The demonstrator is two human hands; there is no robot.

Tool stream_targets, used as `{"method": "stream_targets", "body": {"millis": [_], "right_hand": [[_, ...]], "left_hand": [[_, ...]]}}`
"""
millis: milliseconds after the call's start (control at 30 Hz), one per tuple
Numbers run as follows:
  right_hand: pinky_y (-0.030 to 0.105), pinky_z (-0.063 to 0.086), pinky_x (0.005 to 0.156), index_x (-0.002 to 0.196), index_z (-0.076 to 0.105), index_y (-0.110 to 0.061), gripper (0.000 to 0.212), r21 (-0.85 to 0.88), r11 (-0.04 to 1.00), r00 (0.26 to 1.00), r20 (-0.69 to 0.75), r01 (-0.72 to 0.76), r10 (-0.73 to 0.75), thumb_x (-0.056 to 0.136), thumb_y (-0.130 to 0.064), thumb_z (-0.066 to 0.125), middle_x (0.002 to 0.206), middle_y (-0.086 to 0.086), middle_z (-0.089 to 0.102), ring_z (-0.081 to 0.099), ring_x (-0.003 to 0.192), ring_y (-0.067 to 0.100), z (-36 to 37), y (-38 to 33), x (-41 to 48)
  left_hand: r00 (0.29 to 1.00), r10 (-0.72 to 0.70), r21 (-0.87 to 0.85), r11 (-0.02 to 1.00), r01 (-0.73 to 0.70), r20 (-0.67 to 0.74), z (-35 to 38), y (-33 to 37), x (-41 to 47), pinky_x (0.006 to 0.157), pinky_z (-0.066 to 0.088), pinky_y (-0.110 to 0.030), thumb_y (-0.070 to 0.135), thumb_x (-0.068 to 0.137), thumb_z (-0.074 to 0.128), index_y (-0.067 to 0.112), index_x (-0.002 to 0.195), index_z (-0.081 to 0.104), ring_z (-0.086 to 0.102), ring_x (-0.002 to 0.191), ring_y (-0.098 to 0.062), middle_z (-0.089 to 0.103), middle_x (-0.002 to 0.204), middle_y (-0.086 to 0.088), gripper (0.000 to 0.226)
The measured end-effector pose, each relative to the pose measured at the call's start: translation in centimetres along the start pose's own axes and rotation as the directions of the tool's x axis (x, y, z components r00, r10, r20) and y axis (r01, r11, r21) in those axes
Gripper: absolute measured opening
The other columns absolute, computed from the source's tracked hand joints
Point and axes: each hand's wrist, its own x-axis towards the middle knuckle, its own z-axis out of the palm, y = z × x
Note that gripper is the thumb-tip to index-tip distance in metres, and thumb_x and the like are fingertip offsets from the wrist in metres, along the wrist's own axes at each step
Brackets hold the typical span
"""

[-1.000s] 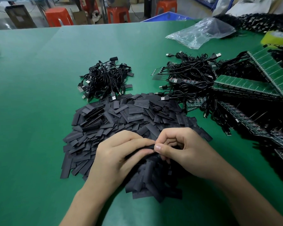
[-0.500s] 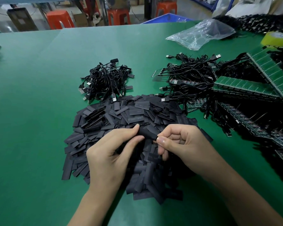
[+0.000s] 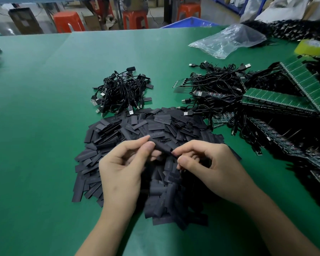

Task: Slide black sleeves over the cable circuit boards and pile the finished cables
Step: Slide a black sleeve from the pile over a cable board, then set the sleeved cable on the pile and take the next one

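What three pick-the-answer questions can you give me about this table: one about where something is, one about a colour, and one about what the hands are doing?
1. Where is the small cable pile?
A. Beyond the heap of black sleeves
B. On the floor
C. In the person's lap

2. What colour is the table?
A. White
B. Green
C. Brown

3. What are the left hand and right hand doing?
A. Lying flat on the table
B. Hanging empty
C. Pinching a single sleeve between them

Answers:
1 A: the cables lie on the table just past the far edge of the heap.
2 B: the bare top is green all over.
3 C: fingertips of both hands grip one sleeve above the heap.
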Motion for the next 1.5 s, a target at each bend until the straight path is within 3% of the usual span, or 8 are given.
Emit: {"method": "stream_targets", "body": {"millis": [167,400,667,833,1133,1267,1367,1500], "right_hand": [[0.023,0.050,0.065,0.089,0.071,-0.023,0.010,-0.256,0.954,0.987,0.042,0.159,-0.154,0.096,-0.028,0.067,0.075,-0.009,0.067,0.064,0.069,0.010,-0.1,-0.4,0.0],[0.023,0.048,0.049,0.083,0.068,-0.026,0.021,-0.151,0.988,0.982,-0.191,-0.041,0.012,0.102,-0.029,0.060,0.061,-0.001,0.066,0.061,0.040,0.015,-1.2,-4.1,5.1],[0.036,0.049,0.064,0.091,0.066,0.003,0.040,-0.299,0.950,0.988,-0.145,-0.092,0.050,0.106,-0.032,0.052,0.081,0.014,0.073,0.071,0.068,0.026,2.8,-8.5,23.5],[0.033,0.049,0.088,0.119,0.066,-0.001,0.037,-0.609,0.786,0.993,-0.025,-0.109,0.118,0.104,-0.030,0.049,0.118,0.017,0.068,0.063,0.113,0.033,3.1,-5.5,27.7],[0.047,0.037,0.106,0.112,0.065,-0.007,0.048,-0.914,0.320,0.934,-0.138,-0.248,0.329,0.098,-0.052,0.058,0.127,0.018,0.063,0.056,0.123,0.036,-4.6,2.9,24.8],[0.049,0.037,0.105,0.090,0.057,-0.010,0.044,-0.908,0.358,0.956,-0.123,-0.216,0.266,0.088,-0.052,0.068,0.113,0.014,0.062,0.058,0.116,0.034,-5.1,3.5,24.8],[0.049,0.038,0.105,0.119,0.061,-0.010,0.060,-0.878,0.429,0.971,-0.140,-0.212,0.195,0.083,-0.056,0.075,0.122,0.010,0.062,0.058,0.119,0.032,-5.9,3.7,24.4],[0.034,0.045,0.100,0.133,0.059,-0.011,0.067,-0.647,0.743,0.955,-0.295,-0.174,-0.034,0.085,-0.055,0.076,0.129,0.006,0.064,0.060,0.115,0.020,-7.5,3.1,22.7]], "left_hand": [[0.997,-0.069,-0.101,0.993,0.064,-0.044,-0.4,-0.1,0.7,0.072,0.059,-0.020,0.024,0.079,0.076,0.022,0.097,0.083,0.076,0.074,-0.014,0.079,0.085,-0.012,0.019],[0.997,-0.071,-0.092,0.993,0.070,-0.004,-0.6,0.0,1.1,0.069,0.058,-0.022,0.030,0.092,0.064,0.015,0.102,0.079,0.072,0.077,-0.017,0.078,0.091,-0.011,0.023],[0.990,-0.033,0.108,0.994,0.018,0.138,-0.2,0.2,0.1,0.064,0.052,-0.020,0.031,0.097,0.062,0.024,0.087,0.082,0.065,0.062,-0.013,0.075,0.075,-0.008,0.023],[0.984,-0.033,0.136,0.991,0.009,0.174,-0.5,0.4,0.2,0.061,0.050,-0.015,0.038,0.094,0.064,0.027,0.089,0.082,0.067,0.061,-0.012,0.076,0.076,-0.006,0.022],[0.970,-0.049,0.171,0.985,0.008,0.239,-0.2,0.0,0.1,0.060,0.052,-0.017,0.048,0.088,0.060,0.030,0.087,0.082,0.068,0.060,-0.012,0.076,0.074,-0.002,0.029],[0.967,-0.046,0.195,0.981,-0.004,0.252,-0.1,0.0,-0.1,0.059,0.051,-0.016,0.046,0.089,0.060,0.033,0.086,0.082,0.068,0.059,-0.012,0.076,0.073,-0.001,0.025],[0.965,-0.050,0.201,0.980,-0.003,0.258,-0.1,-0.1,-0.1,0.060,0.051,-0.016,0.044,0.089,0.061,0.032,0.086,0.082,0.068,0.060,-0.012,0.076,0.074,-0.002,0.024],[0.966,-0.048,0.178,0.984,0.002,0.255,-0.2,-0.2,-0.2,0.061,0.053,-0.018,0.044,0.090,0.062,0.029,0.088,0.082,0.068,0.061,-0.011,0.076,0.075,-0.004,0.025]]}}
